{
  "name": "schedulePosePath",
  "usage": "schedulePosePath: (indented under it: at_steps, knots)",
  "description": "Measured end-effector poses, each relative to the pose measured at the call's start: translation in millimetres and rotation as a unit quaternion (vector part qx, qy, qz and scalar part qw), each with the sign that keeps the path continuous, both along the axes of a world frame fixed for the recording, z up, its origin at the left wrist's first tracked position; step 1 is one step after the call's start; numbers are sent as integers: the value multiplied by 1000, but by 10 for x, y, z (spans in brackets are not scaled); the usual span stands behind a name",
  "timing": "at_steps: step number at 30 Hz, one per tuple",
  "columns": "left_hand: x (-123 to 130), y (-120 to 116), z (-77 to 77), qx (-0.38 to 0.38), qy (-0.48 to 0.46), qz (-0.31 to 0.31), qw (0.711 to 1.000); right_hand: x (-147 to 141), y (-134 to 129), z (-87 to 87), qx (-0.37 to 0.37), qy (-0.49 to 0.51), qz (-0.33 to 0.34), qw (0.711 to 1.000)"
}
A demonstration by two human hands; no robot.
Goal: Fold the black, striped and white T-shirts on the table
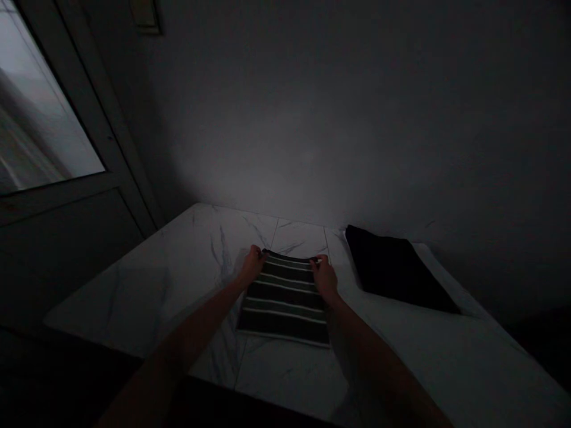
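Note:
A dark striped cloth [285,295], with pale and greenish bands, is spread in a roughly rectangular shape over the marble-patterned table. My left hand [254,263] pinches its far left corner. At the far right corner, my right hand [324,275] has its fingers closed on the same cloth. The far edge sags slightly between the two hands, while the near edge lies toward me. Dim light hides whether the cloth is one layer or several.
The white table [178,285] has grey veins and stands against a plain wall [303,119]. On its right side lies a black folded fabric [392,267] with something white beneath it. A door with a glass pane [49,101] is at the left.

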State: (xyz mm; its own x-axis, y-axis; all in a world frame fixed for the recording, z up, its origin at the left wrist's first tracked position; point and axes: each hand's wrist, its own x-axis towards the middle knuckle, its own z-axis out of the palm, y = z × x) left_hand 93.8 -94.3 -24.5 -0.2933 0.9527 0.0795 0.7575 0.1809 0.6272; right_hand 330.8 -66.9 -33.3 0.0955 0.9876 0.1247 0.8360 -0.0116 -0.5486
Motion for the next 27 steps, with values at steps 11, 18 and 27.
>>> schedulePosePath:
  at_steps: [11, 18, 27]
  knots:
    - [107, -259, 47, -2, 205, 33, 978, -138, -117, 135, -52, -170, -11, 984]
    - [191, -426, -103, 152, 304, -95, 936, -158, -220, -36, 90, -200, 93, 971]
    - [174, -412, -431, 88, 293, -138, 942, -230, -305, -174, 26, -231, 164, 959]
